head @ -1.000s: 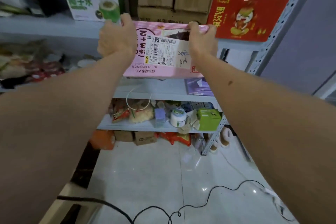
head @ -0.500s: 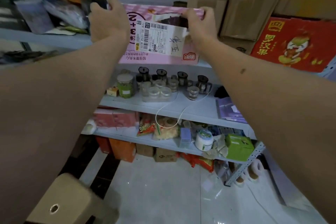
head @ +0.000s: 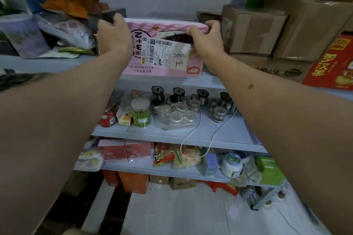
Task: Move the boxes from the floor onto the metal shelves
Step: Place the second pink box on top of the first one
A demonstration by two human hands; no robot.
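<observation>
Head view: both arms raised to the top metal shelf [head: 57, 63].
Pink box [head: 164, 59]: on shelf front edge, between clutter and cardboard boxes [head: 254, 30].
Left hand [head: 114, 34]: fingers curled over box's left end.
Right hand [head: 207, 38]: fingers curled over box's right top corner.

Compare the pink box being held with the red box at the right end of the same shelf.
The pink box is held at both top corners, by the left hand and right hand; the red box is untouched. The pink box carries a white shipping label; the red box shows none. The pink box's print reads upside down, the red box's yellow characters upright. Both are printed cartons at the shelf's front edge.
</observation>
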